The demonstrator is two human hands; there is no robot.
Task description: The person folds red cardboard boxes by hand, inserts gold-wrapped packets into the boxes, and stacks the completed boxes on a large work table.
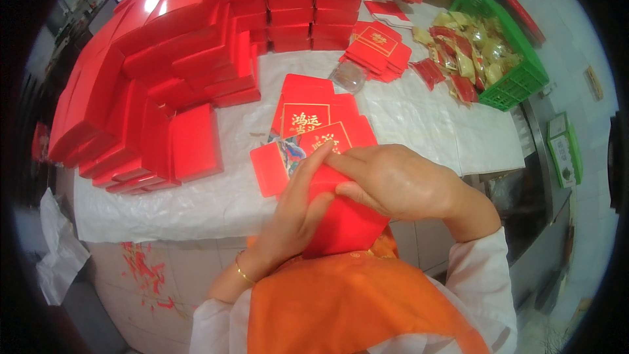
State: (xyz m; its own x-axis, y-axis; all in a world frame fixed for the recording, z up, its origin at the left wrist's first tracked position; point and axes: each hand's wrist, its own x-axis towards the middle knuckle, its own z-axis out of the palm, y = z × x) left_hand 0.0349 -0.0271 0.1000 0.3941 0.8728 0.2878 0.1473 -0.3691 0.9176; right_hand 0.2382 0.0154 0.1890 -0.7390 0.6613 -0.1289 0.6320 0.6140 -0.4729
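Resting on a red carton at the near edge of the table, the left hand is straight-fingered, thumb apart; the right hand half-curls. Whether either grips, I cannot tell.

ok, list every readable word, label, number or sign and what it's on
Wording not copied out; where it stands:
Front red carton: gold characters, partly covered.
Rear red carton: gold characters, large, lower part covered.
Red carton stack: gold characters, too blurred.
Green-and-white box: print too small.
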